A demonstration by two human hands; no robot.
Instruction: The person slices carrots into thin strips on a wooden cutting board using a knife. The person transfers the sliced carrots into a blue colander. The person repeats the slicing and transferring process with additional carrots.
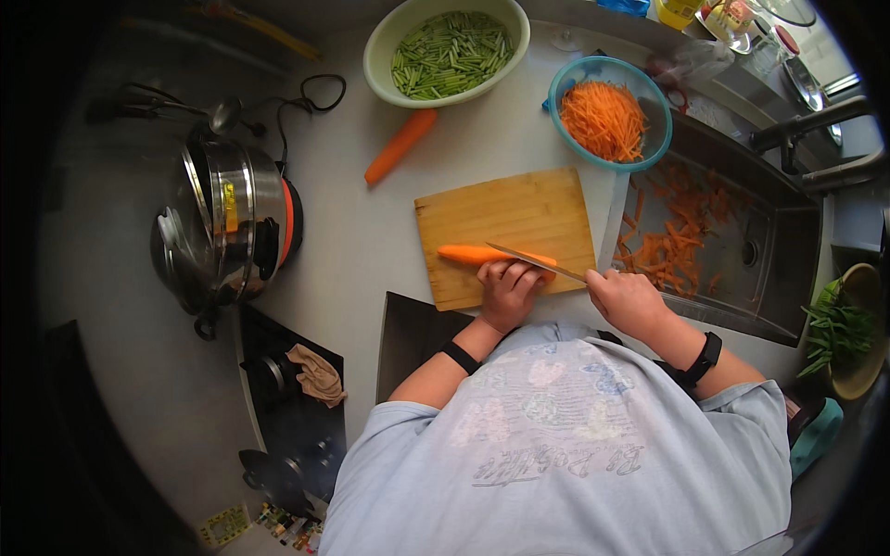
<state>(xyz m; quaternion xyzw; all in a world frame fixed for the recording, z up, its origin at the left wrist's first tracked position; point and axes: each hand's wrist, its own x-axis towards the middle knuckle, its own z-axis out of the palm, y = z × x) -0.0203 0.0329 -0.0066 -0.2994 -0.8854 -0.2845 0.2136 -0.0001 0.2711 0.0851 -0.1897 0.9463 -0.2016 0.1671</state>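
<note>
A peeled carrot [462, 255] lies across the lower part of a wooden cutting board [504, 201]. My left hand [510, 292] presses on the carrot's right-hand portion with bent fingers. In my right hand [629, 302] is the handle of a kitchen knife [535, 260]. Its blade slants over the carrot just beyond my left fingertips; whether the edge has entered the carrot I cannot tell. My left fingers hide part of the carrot, and an orange piece shows beside them.
Beyond the board are a whole carrot [400, 147], a pale basin [375, 69] of cut green stems in water, and a blue bowl [556, 132] of shredded carrot. Peelings lie in the sink [779, 278] at right. A steel electric pot [236, 215] stands left, above a cloth [316, 375].
</note>
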